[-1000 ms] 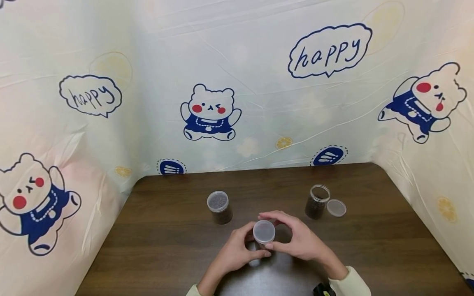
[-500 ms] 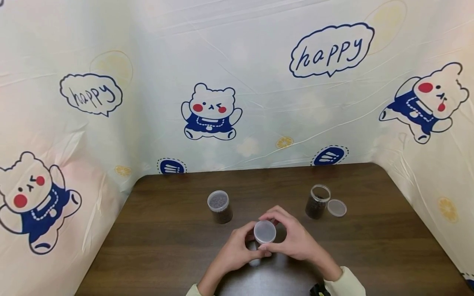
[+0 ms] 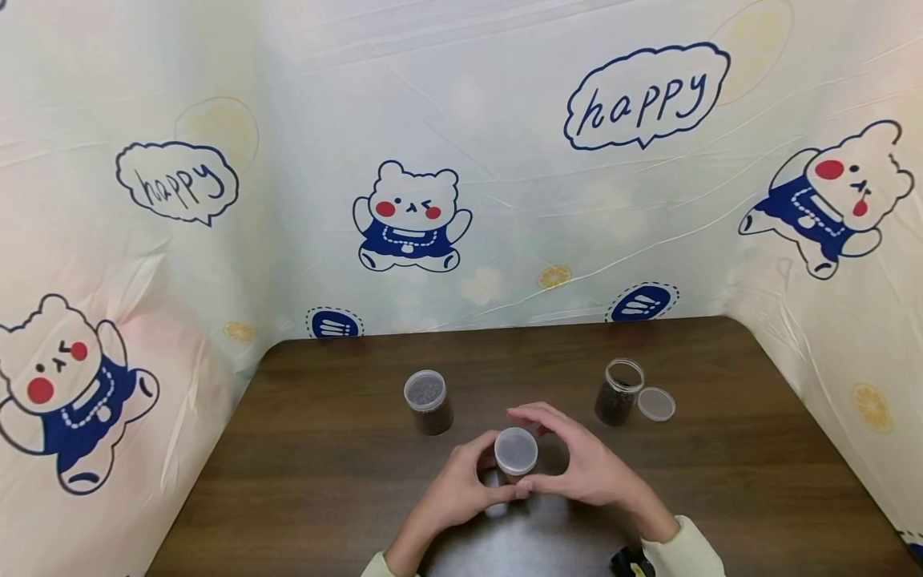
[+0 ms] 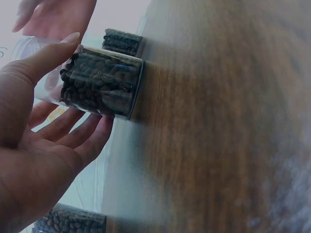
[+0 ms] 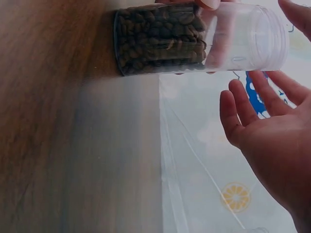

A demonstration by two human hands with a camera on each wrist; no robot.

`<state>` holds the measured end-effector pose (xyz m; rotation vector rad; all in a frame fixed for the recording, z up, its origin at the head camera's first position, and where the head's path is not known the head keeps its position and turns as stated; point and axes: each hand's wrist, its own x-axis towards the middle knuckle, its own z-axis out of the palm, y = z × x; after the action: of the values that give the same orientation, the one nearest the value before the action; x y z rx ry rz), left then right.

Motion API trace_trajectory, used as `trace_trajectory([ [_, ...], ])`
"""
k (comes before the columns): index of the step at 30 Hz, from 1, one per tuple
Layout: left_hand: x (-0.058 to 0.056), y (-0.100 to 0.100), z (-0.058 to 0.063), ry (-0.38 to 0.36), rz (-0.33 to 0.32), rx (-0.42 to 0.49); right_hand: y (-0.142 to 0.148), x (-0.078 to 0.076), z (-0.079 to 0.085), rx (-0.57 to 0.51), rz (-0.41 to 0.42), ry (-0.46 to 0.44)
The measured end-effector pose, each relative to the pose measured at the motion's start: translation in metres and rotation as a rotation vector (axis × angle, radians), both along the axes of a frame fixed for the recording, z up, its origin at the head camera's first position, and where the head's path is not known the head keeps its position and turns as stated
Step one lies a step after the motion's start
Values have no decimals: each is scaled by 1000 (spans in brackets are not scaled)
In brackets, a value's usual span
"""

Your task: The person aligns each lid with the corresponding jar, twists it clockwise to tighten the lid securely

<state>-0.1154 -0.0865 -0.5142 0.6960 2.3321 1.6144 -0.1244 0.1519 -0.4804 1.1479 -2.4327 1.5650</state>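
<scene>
From my remote seat I see a clear, smooth-walled cylindrical jar near the middle of the near half of the table, upright, its base down at the wood. Its round lid is cloudy and pale, seated on top. Glossy dark beans, rounded and packed against the wall, fill the lower part; the upper part is see-through.

The left hand holds this jar from the left, thumb on the near side and fingers curled around the far side. The right hand arches on the right around the lid, fingers parted and bent gently, with a gap between them and the jar; whether its thumb touches, I can't tell.

Farther left stands a second jar, capped with a translucent top and holding dark contents. Far right, a third jar stands uncovered with dark contents, and a flat, translucent loose lid lies just to its right.

The table has dark brown wood grain with a dull sheen. Behind it hangs creased, shiny sheeting, printed with blue-clad bears, orange slices and "happy" bubbles. A pale right sleeve shows at the near edge.
</scene>
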Motion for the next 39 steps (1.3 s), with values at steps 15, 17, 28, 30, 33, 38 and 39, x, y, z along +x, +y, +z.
trace_trajectory([
  [15, -1, 0, 0, -11, -3, 5, -2, -3, -3, -5, 20, 42],
  [17, -1, -1, 0, -9, 2, 1, -3, -3, -4, -9, 9, 46],
  [28, 1, -2, 2, -15, 11, -23, -15, -2, -9, -14, -72, 67],
  [30, 0, -2, 1, -10, 11, -24, -14, -1, -9, 10, -91, 62],
  [33, -1, -1, 0, 8, 15, -39, -11, 1, -6, 45, -101, 39],
  [38, -1, -1, 0, 4, 9, -16, -6, 0, -4, 29, -46, 29],
  [39, 0, -1, -1, 0, 7, -7, -6, 0, -4, 21, -33, 33],
])
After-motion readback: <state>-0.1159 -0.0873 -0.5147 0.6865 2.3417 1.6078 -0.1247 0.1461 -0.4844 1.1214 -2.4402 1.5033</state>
